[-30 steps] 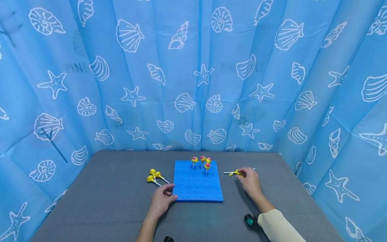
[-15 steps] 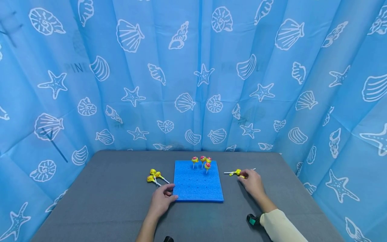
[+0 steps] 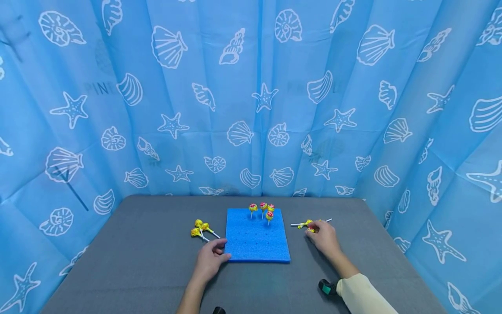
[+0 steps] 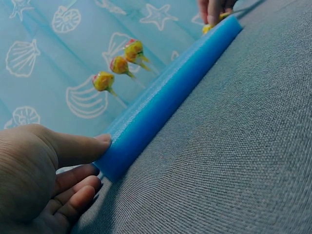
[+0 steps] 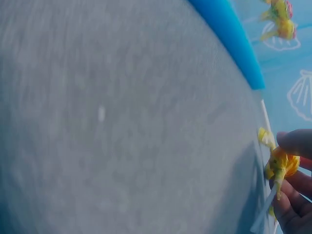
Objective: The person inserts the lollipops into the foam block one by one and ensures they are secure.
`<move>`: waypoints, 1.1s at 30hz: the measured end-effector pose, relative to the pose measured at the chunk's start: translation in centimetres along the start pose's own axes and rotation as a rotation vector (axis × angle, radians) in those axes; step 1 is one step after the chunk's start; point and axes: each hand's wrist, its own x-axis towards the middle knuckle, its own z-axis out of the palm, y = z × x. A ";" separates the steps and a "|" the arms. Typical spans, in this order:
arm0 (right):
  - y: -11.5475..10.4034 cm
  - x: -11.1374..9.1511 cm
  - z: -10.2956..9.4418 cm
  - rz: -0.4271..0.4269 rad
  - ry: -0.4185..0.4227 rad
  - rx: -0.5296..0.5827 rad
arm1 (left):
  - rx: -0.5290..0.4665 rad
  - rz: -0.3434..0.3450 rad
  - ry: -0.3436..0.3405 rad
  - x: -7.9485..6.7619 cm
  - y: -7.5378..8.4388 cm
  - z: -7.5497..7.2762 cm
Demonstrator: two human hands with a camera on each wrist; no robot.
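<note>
In the head view my right hand (image 3: 326,237) is over the lollipops right of the blue foam board (image 3: 256,246). In the right wrist view its thumb and fingers pinch a yellow-wrapped lollipop (image 5: 284,163) by the head, the white stick slanting down. Another yellow lollipop (image 3: 307,222) lies just beyond the fingertips, partly hidden. My left hand (image 3: 208,261) rests at the board's near left corner; in the left wrist view the thumb touches the corner and the loosely bent fingers lie beside it. Several lollipops (image 3: 269,215) stand upright on their sticks in the board's far part.
Left of the board, several yellow lollipops (image 3: 198,226) lie in a small pile on the grey tabletop (image 3: 157,257). Rows of small holes mark the board's middle. A blue curtain (image 3: 219,109) with white shells hangs behind the table.
My right hand has shifted slightly, and a red and yellow lollipop head now shows at its fingertips. The left hand and the board have stayed in place.
</note>
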 end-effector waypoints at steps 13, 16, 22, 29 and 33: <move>-2.6 -0.5 0.0 0.001 0.050 0.149 | 0.015 -0.013 0.005 0.1 -0.1 0.1; -3.4 -0.6 0.1 0.003 0.070 0.178 | 0.015 -0.010 0.005 0.2 -0.1 0.1; -4.8 -0.8 0.4 -0.032 0.120 0.247 | 0.005 0.000 0.001 0.2 -0.2 0.1; -6.3 -0.8 1.0 -0.068 0.151 0.330 | -0.006 0.007 0.002 0.2 -0.1 0.0; -7.1 -0.9 1.4 -0.077 0.160 0.366 | 0.000 -0.002 -0.004 0.2 -0.3 0.0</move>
